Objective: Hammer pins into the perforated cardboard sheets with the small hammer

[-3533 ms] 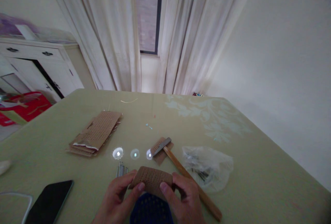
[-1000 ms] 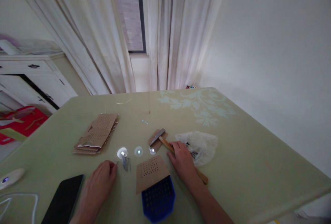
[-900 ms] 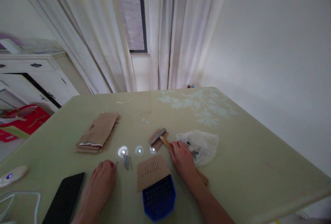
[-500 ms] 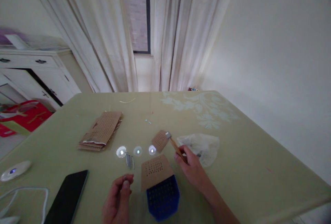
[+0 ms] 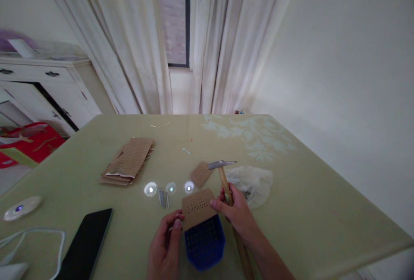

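Note:
My right hand [image 5: 235, 213] is closed round the wooden handle of a hammer [image 5: 224, 177], held upright with its metal head above the table. My left hand [image 5: 168, 240] is pinched shut on a small nail, just left of a perforated cardboard piece [image 5: 198, 207]. That cardboard lies on top of a blue perforated plastic block [image 5: 204, 243] in front of me. A few loose nails [image 5: 162, 197] lie on the table a little behind my left hand.
A stack of perforated cardboard [image 5: 128, 165] lies at the left, a small cardboard scrap [image 5: 200, 174] and a clear plastic bag [image 5: 252, 179] behind the hammer. A black phone [image 5: 84, 244], a white cable [image 5: 29, 237] and a white device [image 5: 21, 208] lie at the near left.
My right hand has picked the hammer up off the table and stood it upright. My left hand took a nail from the loose pile and moved right to the cardboard on the blue block.

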Available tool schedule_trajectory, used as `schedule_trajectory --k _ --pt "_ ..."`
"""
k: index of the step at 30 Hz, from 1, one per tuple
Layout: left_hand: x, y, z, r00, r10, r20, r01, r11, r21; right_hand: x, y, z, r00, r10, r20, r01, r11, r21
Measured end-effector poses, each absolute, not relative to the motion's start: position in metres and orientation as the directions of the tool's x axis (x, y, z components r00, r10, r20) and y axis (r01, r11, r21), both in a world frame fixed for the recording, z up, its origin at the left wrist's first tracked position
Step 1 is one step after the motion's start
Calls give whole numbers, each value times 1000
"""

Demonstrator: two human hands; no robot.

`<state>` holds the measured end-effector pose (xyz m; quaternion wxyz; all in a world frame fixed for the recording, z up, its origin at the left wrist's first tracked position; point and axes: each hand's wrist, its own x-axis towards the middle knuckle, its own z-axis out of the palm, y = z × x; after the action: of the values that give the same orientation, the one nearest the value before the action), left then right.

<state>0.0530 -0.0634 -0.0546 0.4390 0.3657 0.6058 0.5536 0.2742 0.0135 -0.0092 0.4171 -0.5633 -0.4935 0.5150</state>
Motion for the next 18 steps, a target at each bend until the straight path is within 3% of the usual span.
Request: schedule_trajectory --k 14,18 --pt "61 -54 -47 -369 928 -54 42 75 996 269 12 -10 29 990 -141 183 -144 -972" --pt "59 -53 -44 -378 925 37 123 11 992 268 9 -11 18 985 -170 172 -171 -970"
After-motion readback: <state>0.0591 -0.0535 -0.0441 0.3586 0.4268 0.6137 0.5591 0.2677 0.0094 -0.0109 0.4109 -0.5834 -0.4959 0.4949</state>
